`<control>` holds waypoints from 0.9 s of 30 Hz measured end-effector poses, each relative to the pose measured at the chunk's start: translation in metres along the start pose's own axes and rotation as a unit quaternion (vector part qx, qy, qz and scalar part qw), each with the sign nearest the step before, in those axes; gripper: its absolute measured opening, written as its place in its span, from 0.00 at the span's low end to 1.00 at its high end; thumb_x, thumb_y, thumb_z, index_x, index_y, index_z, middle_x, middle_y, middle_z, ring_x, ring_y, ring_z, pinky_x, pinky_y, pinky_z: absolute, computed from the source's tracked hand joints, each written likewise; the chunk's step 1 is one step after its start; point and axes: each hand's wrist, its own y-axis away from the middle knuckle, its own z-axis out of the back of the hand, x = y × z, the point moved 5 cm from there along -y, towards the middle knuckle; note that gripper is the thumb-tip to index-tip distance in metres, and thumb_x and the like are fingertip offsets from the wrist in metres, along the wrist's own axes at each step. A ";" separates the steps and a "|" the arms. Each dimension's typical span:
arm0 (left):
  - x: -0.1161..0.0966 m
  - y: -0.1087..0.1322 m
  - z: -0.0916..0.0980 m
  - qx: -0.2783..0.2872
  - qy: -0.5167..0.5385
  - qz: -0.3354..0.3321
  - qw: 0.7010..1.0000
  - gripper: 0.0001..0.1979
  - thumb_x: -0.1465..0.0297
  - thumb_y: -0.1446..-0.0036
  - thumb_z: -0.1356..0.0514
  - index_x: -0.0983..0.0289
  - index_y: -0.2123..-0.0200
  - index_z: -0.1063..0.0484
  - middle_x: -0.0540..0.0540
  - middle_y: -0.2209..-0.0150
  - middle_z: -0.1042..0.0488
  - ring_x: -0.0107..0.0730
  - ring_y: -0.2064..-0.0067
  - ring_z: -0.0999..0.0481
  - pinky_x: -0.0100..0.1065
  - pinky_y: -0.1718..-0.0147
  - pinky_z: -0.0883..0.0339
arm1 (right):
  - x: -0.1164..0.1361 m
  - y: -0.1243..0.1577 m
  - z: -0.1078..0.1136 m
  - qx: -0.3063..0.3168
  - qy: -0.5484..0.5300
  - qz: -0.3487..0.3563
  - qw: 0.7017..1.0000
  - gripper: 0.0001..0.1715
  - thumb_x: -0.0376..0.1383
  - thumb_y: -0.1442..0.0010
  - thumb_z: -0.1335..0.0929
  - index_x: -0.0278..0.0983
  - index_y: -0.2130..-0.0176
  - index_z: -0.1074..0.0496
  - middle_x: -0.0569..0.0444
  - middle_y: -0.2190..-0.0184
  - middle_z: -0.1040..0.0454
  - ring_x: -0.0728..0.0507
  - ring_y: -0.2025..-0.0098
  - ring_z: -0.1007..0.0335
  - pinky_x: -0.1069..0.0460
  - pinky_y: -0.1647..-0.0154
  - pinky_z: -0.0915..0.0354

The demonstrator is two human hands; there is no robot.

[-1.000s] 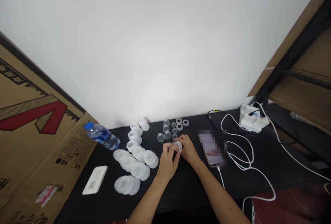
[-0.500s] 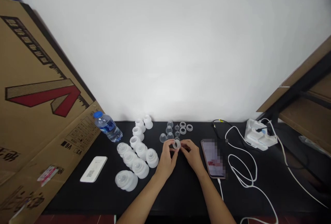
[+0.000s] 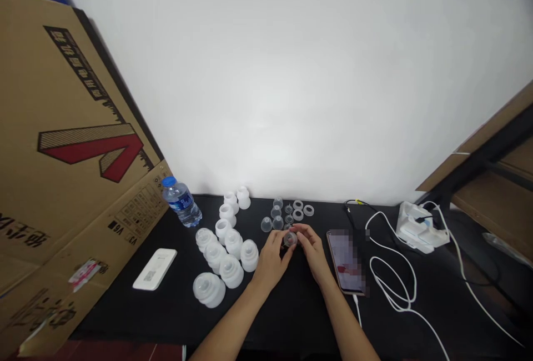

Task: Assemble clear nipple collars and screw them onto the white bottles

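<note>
Fingertips of my left hand point(image 3: 270, 258) and my right hand point(image 3: 311, 247) meet around a small clear round piece point(image 3: 290, 239) above the black table. The left fingers pinch it, while the right thumb and fingers press at its right side. Its exact kind is partly hidden by the fingers. Just beyond lie clear dome caps point(image 3: 277, 222), small clear discs with a raised centre point(image 3: 288, 209), and several translucent rings point(image 3: 297, 219). Left of my hands stand white stepped collars point(image 3: 227, 217) and white pieces topped with clear domes point(image 3: 231, 272).
A water bottle point(image 3: 182, 202) and a white flat device point(image 3: 155, 269) are on the left, beside a large cardboard box point(image 3: 83, 183). On the right lie a phone point(image 3: 345, 261), a looped white cable point(image 3: 410, 272) and a white power strip point(image 3: 420, 227). A wall point(image 3: 266, 83) closes the back.
Earlier the piece in my hands showed as an open ring; now its middle looks filled with clear material. My right fingers have closed in on it. The view has shifted slightly.
</note>
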 end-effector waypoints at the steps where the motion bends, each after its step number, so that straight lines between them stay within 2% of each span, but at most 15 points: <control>1: 0.000 0.000 0.001 -0.008 -0.013 -0.004 1.000 0.16 0.67 0.27 0.39 0.55 0.38 0.28 0.57 0.46 0.25 0.40 0.50 0.19 0.42 0.50 0.20 | -0.001 -0.001 -0.003 -0.006 -0.010 -0.014 1.000 0.19 0.50 0.34 0.25 0.42 0.50 0.19 0.46 0.51 0.15 0.33 0.46 0.19 0.39 0.41 0.26; 5: 0.000 0.001 0.003 -0.022 -0.035 -0.008 0.999 0.17 0.67 0.27 0.39 0.55 0.37 0.28 0.56 0.48 0.24 0.40 0.53 0.19 0.40 0.54 0.20 | -0.012 -0.002 -0.011 -0.035 -0.073 -0.047 0.996 0.19 0.52 0.34 0.25 0.41 0.54 0.19 0.47 0.53 0.15 0.34 0.52 0.17 0.41 0.47 0.24; 9: 0.001 0.002 0.001 -0.022 -0.032 -0.002 0.999 0.18 0.67 0.28 0.38 0.57 0.37 0.28 0.56 0.48 0.24 0.39 0.55 0.19 0.40 0.55 0.20 | -0.018 0.001 -0.013 -0.044 -0.102 -0.036 0.993 0.19 0.51 0.35 0.25 0.41 0.55 0.18 0.46 0.53 0.14 0.35 0.53 0.17 0.40 0.47 0.23; 15: 0.001 0.002 0.004 -0.065 -0.017 0.005 0.998 0.16 0.67 0.30 0.35 0.58 0.41 0.25 0.55 0.53 0.24 0.38 0.58 0.21 0.40 0.56 0.21 | -0.010 0.007 -0.014 -0.024 -0.145 -0.047 0.988 0.20 0.51 0.33 0.28 0.41 0.51 0.21 0.44 0.52 0.14 0.33 0.54 0.15 0.38 0.49 0.23; 19: 0.001 0.003 0.001 -0.059 0.004 0.016 0.998 0.14 0.67 0.31 0.34 0.58 0.43 0.24 0.54 0.55 0.23 0.36 0.61 0.22 0.39 0.57 0.21 | -0.006 0.009 -0.015 -0.008 -0.146 -0.058 0.988 0.24 0.56 0.30 0.32 0.43 0.47 0.24 0.44 0.51 0.14 0.33 0.57 0.15 0.37 0.52 0.23; 22: 0.001 0.004 -0.002 -0.045 0.016 0.014 0.999 0.14 0.67 0.32 0.33 0.58 0.44 0.23 0.54 0.55 0.23 0.35 0.61 0.21 0.39 0.58 0.21 | -0.006 0.010 -0.013 -0.011 -0.145 -0.059 0.988 0.27 0.58 0.29 0.35 0.44 0.45 0.24 0.42 0.48 0.15 0.31 0.55 0.15 0.36 0.52 0.23; 27: 0.006 0.002 -0.001 -0.046 -0.003 -0.004 0.999 0.14 0.64 0.33 0.31 0.59 0.47 0.22 0.54 0.57 0.23 0.38 0.59 0.21 0.41 0.56 0.21 | -0.008 0.013 -0.013 -0.023 -0.165 -0.063 0.984 0.26 0.57 0.31 0.32 0.41 0.48 0.21 0.40 0.41 0.18 0.32 0.50 0.16 0.37 0.47 0.24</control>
